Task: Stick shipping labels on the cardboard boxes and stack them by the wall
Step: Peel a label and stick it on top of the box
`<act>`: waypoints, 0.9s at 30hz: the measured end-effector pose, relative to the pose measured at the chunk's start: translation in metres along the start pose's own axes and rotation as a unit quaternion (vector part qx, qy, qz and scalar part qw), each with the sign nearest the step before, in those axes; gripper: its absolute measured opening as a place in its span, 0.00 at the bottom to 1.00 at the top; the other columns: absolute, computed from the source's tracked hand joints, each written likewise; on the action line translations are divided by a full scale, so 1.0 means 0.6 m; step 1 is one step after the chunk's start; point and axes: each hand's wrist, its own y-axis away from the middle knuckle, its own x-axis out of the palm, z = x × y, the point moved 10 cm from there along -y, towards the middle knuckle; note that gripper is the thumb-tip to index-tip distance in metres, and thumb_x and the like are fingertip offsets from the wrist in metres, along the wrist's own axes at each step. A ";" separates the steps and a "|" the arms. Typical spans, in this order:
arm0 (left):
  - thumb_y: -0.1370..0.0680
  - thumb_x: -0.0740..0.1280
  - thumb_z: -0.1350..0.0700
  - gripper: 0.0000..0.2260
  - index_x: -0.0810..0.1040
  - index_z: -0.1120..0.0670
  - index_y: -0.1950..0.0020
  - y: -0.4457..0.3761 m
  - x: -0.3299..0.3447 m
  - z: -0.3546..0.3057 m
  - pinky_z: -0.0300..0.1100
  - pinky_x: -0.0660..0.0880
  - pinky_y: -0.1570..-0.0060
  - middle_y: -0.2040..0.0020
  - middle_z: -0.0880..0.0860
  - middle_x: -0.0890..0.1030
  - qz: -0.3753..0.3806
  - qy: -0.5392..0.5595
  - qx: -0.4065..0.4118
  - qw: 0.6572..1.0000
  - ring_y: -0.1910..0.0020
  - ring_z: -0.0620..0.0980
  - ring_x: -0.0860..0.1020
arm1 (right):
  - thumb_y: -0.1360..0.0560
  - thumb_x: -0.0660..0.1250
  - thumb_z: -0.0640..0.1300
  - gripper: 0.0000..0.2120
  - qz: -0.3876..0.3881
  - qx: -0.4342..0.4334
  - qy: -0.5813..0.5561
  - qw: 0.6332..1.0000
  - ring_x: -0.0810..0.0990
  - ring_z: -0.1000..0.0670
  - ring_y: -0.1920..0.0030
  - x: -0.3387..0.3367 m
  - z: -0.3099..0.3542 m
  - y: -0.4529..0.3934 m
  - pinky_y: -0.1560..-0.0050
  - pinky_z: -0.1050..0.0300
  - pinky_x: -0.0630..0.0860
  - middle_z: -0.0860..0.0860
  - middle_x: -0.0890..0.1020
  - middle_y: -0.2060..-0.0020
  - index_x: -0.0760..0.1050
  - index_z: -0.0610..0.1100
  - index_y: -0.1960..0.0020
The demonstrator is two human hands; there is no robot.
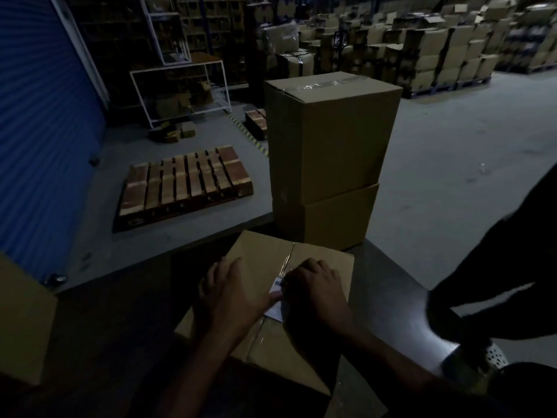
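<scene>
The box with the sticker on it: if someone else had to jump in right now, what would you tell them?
Left hand: flat on the near box, thumb on the white label.
Right hand: fingers curled, pressing the label's other edge.
Label sits by the taped seam, mostly hidden by the hands.
Two sealed boxes stand stacked just behind.
Done: label is placed.
Left: smooth it flat, then stack this box by the wall.

Blocked just beyond the near box (271,300) by two stacked boxes (328,152); open floor (452,152) right of that stack.
</scene>
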 end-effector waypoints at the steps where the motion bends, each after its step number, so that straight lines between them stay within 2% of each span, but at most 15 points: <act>1: 0.42 0.50 0.11 0.58 0.61 0.46 0.20 0.005 0.002 0.000 0.58 0.56 0.21 0.17 0.52 0.58 -0.013 -0.008 0.006 1.000 0.18 0.55 0.56 | 0.23 0.65 0.56 0.16 0.005 0.004 0.000 1.000 0.69 0.50 0.40 0.002 -0.003 -0.002 0.41 0.53 0.64 0.54 0.74 0.41 0.76 0.55 0.37; 3: 0.44 0.46 0.10 0.60 0.64 0.45 0.22 0.012 0.002 0.008 0.58 0.56 0.21 0.17 0.50 0.58 -0.028 0.003 0.005 1.000 0.18 0.53 0.55 | 0.23 0.65 0.56 0.16 0.000 0.012 -0.004 1.000 0.69 0.49 0.40 0.001 -0.010 -0.008 0.41 0.53 0.63 0.52 0.75 0.41 0.76 0.53 0.37; 8: 0.44 0.51 0.10 0.57 0.65 0.44 0.23 0.004 0.001 0.012 0.60 0.61 0.24 0.18 0.48 0.59 -0.031 0.008 0.002 0.999 0.20 0.53 0.57 | 0.22 0.64 0.58 0.17 0.006 0.011 -0.003 1.000 0.68 0.51 0.40 0.010 -0.012 -0.012 0.43 0.54 0.62 0.53 0.74 0.40 0.74 0.55 0.35; 12: 0.42 0.55 0.11 0.55 0.66 0.43 0.24 0.004 0.006 0.017 0.61 0.62 0.25 0.18 0.47 0.59 -0.028 0.014 -0.001 1.000 0.20 0.52 0.57 | 0.21 0.64 0.57 0.14 -0.005 0.007 -0.010 1.000 0.70 0.51 0.41 0.004 -0.014 -0.011 0.45 0.54 0.62 0.54 0.76 0.43 0.76 0.54 0.38; 15: 0.42 0.54 0.11 0.55 0.67 0.43 0.24 0.004 0.004 0.018 0.61 0.62 0.25 0.18 0.47 0.60 -0.037 0.015 0.001 0.999 0.20 0.52 0.58 | 0.21 0.63 0.57 0.15 0.007 -0.003 -0.009 1.000 0.69 0.51 0.40 0.006 -0.011 -0.013 0.47 0.55 0.58 0.54 0.75 0.41 0.75 0.56 0.36; 17: 0.42 0.54 0.11 0.55 0.67 0.43 0.24 0.004 0.003 0.016 0.61 0.61 0.25 0.18 0.48 0.60 -0.039 0.009 0.004 0.999 0.20 0.52 0.57 | 0.22 0.65 0.57 0.14 0.012 -0.002 -0.018 1.000 0.70 0.51 0.40 0.008 -0.013 -0.015 0.48 0.55 0.58 0.54 0.75 0.42 0.77 0.56 0.38; 21: 0.42 0.56 0.12 0.54 0.68 0.43 0.25 0.005 0.000 0.017 0.59 0.62 0.25 0.19 0.47 0.61 -0.046 0.017 0.005 0.999 0.20 0.52 0.58 | 0.23 0.65 0.58 0.16 0.014 0.001 -0.006 1.000 0.69 0.51 0.41 0.013 -0.017 -0.019 0.47 0.54 0.60 0.54 0.75 0.42 0.76 0.58 0.36; 25: 0.41 0.58 0.13 0.53 0.67 0.43 0.25 0.005 0.000 0.018 0.59 0.61 0.24 0.18 0.47 0.60 -0.042 0.019 0.005 0.999 0.20 0.52 0.57 | 0.23 0.66 0.57 0.13 -0.003 0.005 -0.020 1.000 0.71 0.50 0.43 0.006 -0.019 -0.015 0.45 0.53 0.65 0.54 0.76 0.45 0.78 0.56 0.41; 27: 0.41 0.58 0.13 0.53 0.67 0.43 0.24 0.005 0.000 0.019 0.60 0.61 0.24 0.18 0.47 0.60 -0.042 0.025 0.004 0.999 0.20 0.52 0.57 | 0.23 0.65 0.56 0.13 -0.014 0.004 -0.012 1.000 0.70 0.51 0.43 0.004 -0.019 -0.007 0.46 0.55 0.65 0.55 0.76 0.44 0.78 0.56 0.39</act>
